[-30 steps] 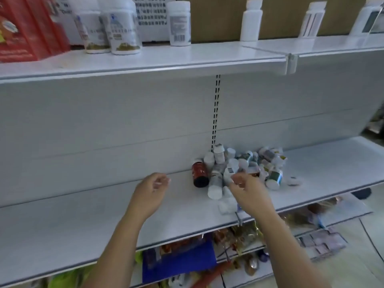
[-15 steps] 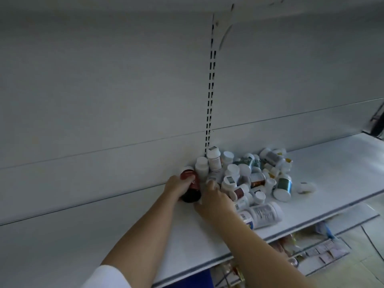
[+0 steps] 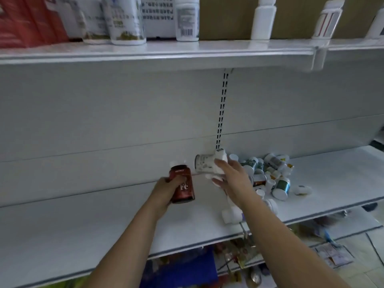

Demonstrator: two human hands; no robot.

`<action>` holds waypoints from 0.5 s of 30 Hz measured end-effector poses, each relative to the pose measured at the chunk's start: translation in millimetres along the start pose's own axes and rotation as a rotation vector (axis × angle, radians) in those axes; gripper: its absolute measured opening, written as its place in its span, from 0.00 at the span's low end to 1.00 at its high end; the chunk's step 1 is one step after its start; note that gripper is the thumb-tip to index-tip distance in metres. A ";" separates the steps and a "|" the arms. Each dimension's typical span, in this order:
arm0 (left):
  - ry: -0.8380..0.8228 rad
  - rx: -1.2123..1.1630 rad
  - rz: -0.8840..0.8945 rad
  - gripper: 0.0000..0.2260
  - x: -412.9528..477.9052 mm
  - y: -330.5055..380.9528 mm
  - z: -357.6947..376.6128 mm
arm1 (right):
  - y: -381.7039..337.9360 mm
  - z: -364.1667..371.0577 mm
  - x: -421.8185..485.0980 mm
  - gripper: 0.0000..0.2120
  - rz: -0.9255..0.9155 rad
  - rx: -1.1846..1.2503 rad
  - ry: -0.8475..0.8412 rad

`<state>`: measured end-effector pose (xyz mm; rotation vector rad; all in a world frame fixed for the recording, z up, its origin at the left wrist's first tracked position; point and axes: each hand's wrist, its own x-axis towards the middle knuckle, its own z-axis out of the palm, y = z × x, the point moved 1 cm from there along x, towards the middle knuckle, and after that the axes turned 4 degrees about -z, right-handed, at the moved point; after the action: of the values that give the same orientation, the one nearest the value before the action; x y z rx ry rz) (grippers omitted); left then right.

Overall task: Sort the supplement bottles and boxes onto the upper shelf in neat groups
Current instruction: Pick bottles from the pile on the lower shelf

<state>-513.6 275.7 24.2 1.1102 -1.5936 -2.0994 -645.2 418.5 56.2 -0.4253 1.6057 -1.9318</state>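
Observation:
My left hand (image 3: 166, 189) grips a dark red bottle (image 3: 182, 185) with a white cap, lifted just above the lower shelf (image 3: 104, 229). My right hand (image 3: 232, 179) holds white bottles (image 3: 207, 164), one lying sideways in my fingers, beside the heap. A pile of small supplement bottles (image 3: 268, 173) lies jumbled on the lower shelf to the right of my hands. The upper shelf (image 3: 187, 51) runs across the top, carrying large white tubs (image 3: 124, 19), a red box (image 3: 25, 21) and a few white bottles (image 3: 262, 19).
A slotted upright (image 3: 222, 109) divides the back panel behind the pile. One loose white cap-like piece (image 3: 302, 189) lies right of the heap. Below the lower shelf, colourful packets (image 3: 234, 256) fill another shelf. Floor tiles show at the bottom right.
Both hands reached into the pile and came up with bottles: the left took the dark red one, the right lifted white ones. My view tilted up, bringing the upper shelf back in.

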 end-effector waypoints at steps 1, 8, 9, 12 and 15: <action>-0.014 -0.034 0.025 0.14 -19.0 4.4 -0.5 | -7.2 3.0 -11.8 0.26 -0.005 0.089 -0.013; -0.059 -0.113 0.201 0.12 -155.4 47.1 11.2 | -75.0 26.8 -100.4 0.29 -0.003 0.463 -0.102; -0.067 -0.110 0.227 0.13 -172.8 53.9 11.8 | -85.7 30.0 -113.4 0.31 -0.022 0.445 -0.124; -0.048 -0.061 0.310 0.18 -217.3 72.3 10.3 | -113.2 39.6 -146.7 0.29 -0.085 0.372 -0.232; -0.018 -0.005 0.401 0.25 -252.6 93.3 6.7 | -138.1 51.9 -171.3 0.23 -0.148 0.297 -0.313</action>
<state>-370.9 406.2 211.7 0.6975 -1.6551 -1.8492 -513.7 497.8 222.0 -0.6979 1.0972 -2.0513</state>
